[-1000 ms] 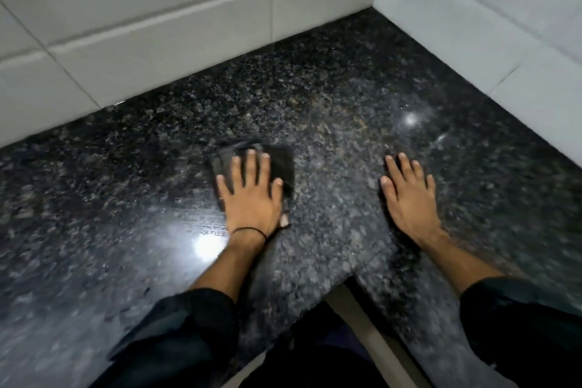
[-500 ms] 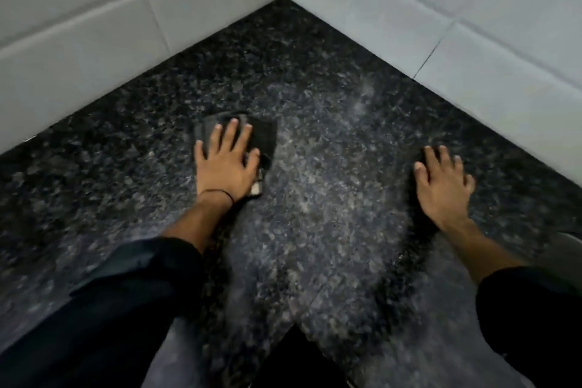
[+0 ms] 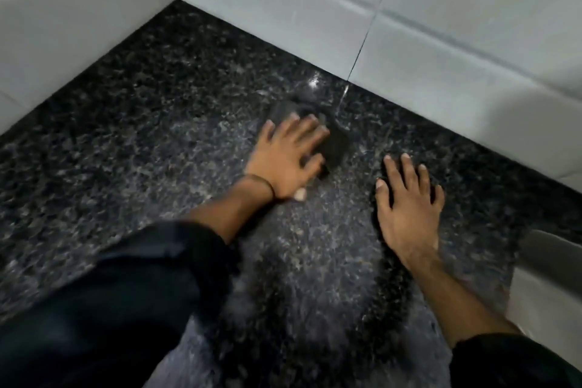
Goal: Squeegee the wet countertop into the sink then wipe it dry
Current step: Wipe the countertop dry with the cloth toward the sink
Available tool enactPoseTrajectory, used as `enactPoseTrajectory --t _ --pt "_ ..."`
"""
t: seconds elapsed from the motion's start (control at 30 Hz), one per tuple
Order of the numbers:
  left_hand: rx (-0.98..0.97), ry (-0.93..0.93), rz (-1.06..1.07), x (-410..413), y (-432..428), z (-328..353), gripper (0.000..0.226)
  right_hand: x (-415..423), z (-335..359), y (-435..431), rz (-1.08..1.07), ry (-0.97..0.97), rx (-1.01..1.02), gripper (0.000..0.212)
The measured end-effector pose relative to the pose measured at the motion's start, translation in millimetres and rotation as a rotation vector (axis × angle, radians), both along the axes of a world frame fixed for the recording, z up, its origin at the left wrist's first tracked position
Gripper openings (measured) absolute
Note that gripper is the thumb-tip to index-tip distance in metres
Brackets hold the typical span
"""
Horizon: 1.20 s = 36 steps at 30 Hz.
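Note:
My left hand lies flat, fingers spread, pressing a dark cloth onto the black speckled granite countertop. The cloth sticks out beyond my fingertips toward the right-hand wall. My right hand rests palm down on the stone, fingers apart, holding nothing, a short way right of the cloth. Both forearms wear dark sleeves. No squeegee is in view.
White tiled walls meet in a corner at the top, closing off the counter at the back left and back right. A pale rim, possibly the sink, shows at the right edge. A bright glint sits near the wall base.
My left hand has slid the cloth to the right, toward the right-hand wall and close to my right hand. The view has swung right, bringing the wall corner leftward.

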<state>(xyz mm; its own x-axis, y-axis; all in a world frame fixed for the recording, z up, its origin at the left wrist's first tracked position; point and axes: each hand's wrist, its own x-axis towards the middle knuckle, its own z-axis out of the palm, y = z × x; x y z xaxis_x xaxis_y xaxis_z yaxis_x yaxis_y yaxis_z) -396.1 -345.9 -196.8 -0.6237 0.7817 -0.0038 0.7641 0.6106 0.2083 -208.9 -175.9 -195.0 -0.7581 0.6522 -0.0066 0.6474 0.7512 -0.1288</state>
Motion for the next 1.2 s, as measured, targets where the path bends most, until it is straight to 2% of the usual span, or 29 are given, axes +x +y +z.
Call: enactPoseTrajectory --t 0.13,0.23,0.3,0.47,0.57,0.63,0.8,0.93,1.0,1.07,1.2 --pt "-0.003 -0.076 0.413 -103 12 1 0.062 -1 -1 2 -0.007 0.032 -0.017 0.054" --pt "-0.028 -0.117 0.556 -109 37 2 0.064 -1 -2 0 -0.012 0.028 -0.004 0.054" --pt "-0.057 -0.103 0.446 -85 66 6 0.064 -1 -1 -1 -0.011 0.022 -0.005 0.054" --pt "-0.044 -0.087 -0.101 13 122 9 0.059 -1 0 1 -0.01 0.024 -0.029 0.053" --pt "-0.02 -0.068 -0.183 13 110 7 0.057 1 0 2 -0.004 0.026 -0.027 0.052" --pt "-0.01 -0.056 -0.088 -13 83 5 0.058 1 0 1 -0.001 0.032 -0.05 0.051" --pt "0.019 -0.048 0.324 -63 -44 2 0.057 -1 5 -3 -0.011 0.013 -0.08 0.053" --pt "0.019 -0.104 0.695 -13 -116 4 0.057 1 7 -7 -0.011 -0.017 -0.074 0.054" --pt "0.012 -0.079 0.767 39 -118 3 0.058 1 8 -8 -0.005 -0.02 -0.076 0.054" --pt "0.02 -0.049 0.641 97 -113 3 0.06 2 11 -11 0.003 -0.027 -0.094 0.055" --pt "0.015 -0.084 0.193 195 -110 4 0.059 20 18 -38 -0.009 0.034 -0.177 0.053"
